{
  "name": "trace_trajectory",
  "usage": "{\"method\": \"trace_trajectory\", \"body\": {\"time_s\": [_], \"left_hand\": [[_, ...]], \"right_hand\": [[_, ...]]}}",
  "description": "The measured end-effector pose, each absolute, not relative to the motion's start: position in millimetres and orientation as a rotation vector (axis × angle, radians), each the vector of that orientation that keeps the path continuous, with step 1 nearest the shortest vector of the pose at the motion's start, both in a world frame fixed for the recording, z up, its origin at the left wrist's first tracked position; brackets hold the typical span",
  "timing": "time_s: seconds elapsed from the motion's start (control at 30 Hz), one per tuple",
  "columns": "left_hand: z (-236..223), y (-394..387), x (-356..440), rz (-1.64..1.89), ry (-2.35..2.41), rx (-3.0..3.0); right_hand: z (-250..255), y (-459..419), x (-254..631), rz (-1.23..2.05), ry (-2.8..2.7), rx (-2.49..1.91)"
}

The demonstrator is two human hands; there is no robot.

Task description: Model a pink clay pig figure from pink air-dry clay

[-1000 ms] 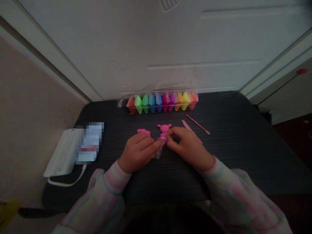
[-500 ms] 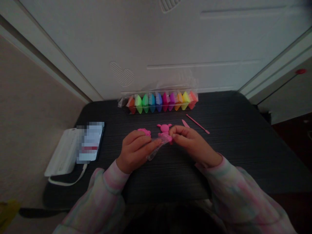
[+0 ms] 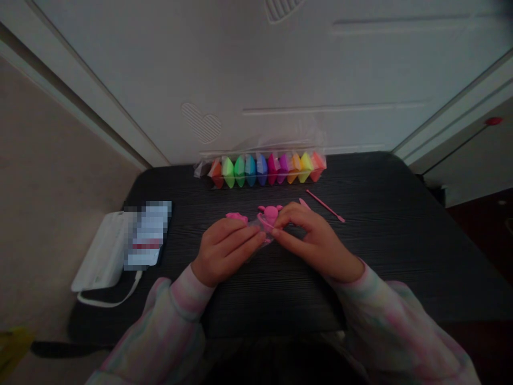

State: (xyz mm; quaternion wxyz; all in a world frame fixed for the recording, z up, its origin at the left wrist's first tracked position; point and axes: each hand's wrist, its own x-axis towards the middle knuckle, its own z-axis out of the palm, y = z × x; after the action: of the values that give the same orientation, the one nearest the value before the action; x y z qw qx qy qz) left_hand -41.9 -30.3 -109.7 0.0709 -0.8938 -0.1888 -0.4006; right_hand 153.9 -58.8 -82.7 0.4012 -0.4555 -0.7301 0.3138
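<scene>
My left hand (image 3: 226, 248) is closed on a clear plastic wrapper (image 3: 267, 237) with pink clay showing in it. Thumb and fingertips of my right hand (image 3: 315, 240) pinch at the wrapper's right end, where a thin strand of pink clay (image 3: 264, 221) shows. Just behind my fingertips sits a small pink clay figure (image 3: 271, 212) with a round head and two ears; its lower part is hidden by the wrapper and fingers. A bumpy pink clay lump (image 3: 236, 217) lies beyond my left fingers, partly covered by them.
Along the back of the black table (image 3: 380, 214) lies a clear pack of colored clay (image 3: 261, 170). A pink stick tool (image 3: 325, 206) and a pink blade-like tool (image 3: 304, 203) lie at right. A phone (image 3: 149, 235), a white power bank (image 3: 100, 251) and a cable occupy the left side.
My right hand has shifted slightly left and down, and a thin pink strand now shows by its fingertips. The wrapper sits lower under my left fingers. The figure has stayed put.
</scene>
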Motion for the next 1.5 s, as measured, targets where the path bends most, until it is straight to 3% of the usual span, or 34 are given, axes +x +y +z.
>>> {"method": "trace_trajectory", "body": {"time_s": [0.3,0.5,0.6,0.7,0.8,0.93,1.2,1.5], "left_hand": [[-111,-30,-42,-1.212,-0.675,-2.668],[-113,-32,-39,-1.621,-0.912,-2.759],[-117,-33,-34,-2.051,-1.281,-2.623],[-114,-34,-27,-2.249,-1.790,-2.907],[-109,-34,-24,-2.155,-2.158,-3.270],[-107,-36,-21,-2.049,-2.339,-3.191],[-104,-42,-16,-1.762,-2.427,-3.066],[-106,-44,-15,-1.588,-2.200,-3.089]], "right_hand": [[-88,-55,154,0.487,-1.763,-1.252],[-90,-54,155,0.300,-1.726,-1.290],[-90,-57,150,0.257,-1.788,-1.230],[-91,-61,145,0.301,-1.869,-1.137],[-94,-62,144,0.266,-1.912,-1.113],[-101,-62,144,0.098,-1.945,-1.124],[-107,-59,143,-0.027,-2.021,-1.202],[-106,-59,138,-0.078,-1.962,-1.264]]}}
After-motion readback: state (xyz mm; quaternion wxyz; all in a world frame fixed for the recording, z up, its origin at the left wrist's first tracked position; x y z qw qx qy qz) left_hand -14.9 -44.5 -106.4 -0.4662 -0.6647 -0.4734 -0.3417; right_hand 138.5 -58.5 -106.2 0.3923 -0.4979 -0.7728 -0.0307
